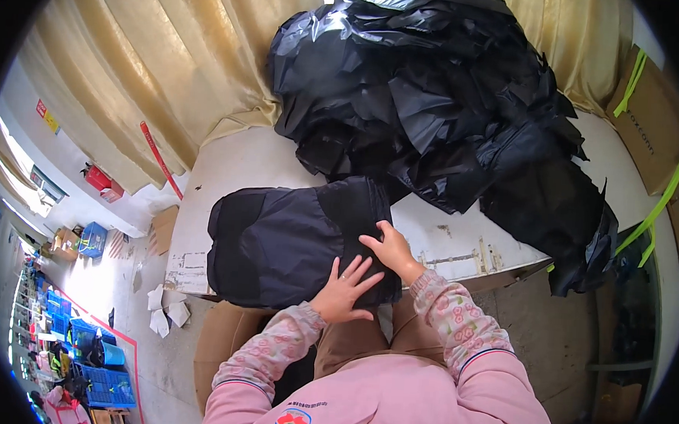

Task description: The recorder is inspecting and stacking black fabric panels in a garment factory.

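At the near edge of the white counter [242, 161] I see a folded dark garment [276, 243], its near side overhanging the edge. My left hand [344, 291] lies open and flat on it, fingers spread; my right hand [390, 247] presses open just beside, at the fold. Behind sits a heap of black plastic bags [430, 94], touching the garment's far corner. Risk: the overhang may slide floorward if the press eases.
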{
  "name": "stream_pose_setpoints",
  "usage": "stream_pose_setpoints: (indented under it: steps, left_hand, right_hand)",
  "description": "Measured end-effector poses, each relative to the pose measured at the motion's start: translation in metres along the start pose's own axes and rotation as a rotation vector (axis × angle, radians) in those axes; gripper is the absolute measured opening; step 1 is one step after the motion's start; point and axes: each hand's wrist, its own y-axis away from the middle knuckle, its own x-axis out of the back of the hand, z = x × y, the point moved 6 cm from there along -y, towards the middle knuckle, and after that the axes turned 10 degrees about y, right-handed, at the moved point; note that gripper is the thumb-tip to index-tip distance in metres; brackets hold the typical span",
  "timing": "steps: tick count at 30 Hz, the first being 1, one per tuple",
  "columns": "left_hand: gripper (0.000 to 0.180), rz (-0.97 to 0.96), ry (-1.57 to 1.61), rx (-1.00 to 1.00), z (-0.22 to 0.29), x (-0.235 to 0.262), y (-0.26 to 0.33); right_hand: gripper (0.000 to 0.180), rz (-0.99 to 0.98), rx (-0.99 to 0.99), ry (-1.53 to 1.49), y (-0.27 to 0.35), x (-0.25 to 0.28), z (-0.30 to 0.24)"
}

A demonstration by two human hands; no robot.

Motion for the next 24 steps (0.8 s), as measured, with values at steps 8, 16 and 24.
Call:
stream_pose_setpoints:
  steps: [8, 16, 24]
  left_hand:
    - [0.095, -0.005, -0.099, -0.009, 0.001, -0.019, -0.015]
    - [0.088, 0.058, -0.098, -0.012, 0.004, -0.013, -0.012]
    - [0.090, -0.047, 0.007, 0.009, -0.001, -0.011, -0.006]
  right_hand:
    - [0.033, 0.152, -0.038, -0.376, -0.146, 0.018, 0.001]
    - [0.021, 0.278, 0.236, -0.661, -0.146, 0.152, -0.071]
    - [0.012, 0.564, 0.022, 0.199, 0.017, 0.195, 0.145]
